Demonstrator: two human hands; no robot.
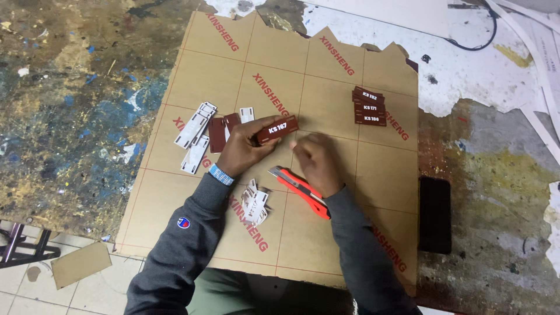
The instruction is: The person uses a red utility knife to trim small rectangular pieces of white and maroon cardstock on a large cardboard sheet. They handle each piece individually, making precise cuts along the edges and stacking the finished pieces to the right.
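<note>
My left hand (244,147) grips a small dark red rectangular tag (277,129) with white lettering, held a little above a large tan sheet (326,76) printed with red lines. My right hand (315,160) hovers just right of the tag with its fingers curled and slightly blurred; nothing shows in it. An orange utility knife (298,191) lies on the sheet beneath my right wrist. A pile of peeled white backing scraps (255,204) sits between my forearms.
A stack of finished dark red tags (369,107) lies at the sheet's right. White strips (195,125) and blank red pieces (223,129) lie to the left. A black phone (434,213) rests beside the sheet's right edge. The paint-spattered table (70,116) ends at the lower left, above a tiled floor.
</note>
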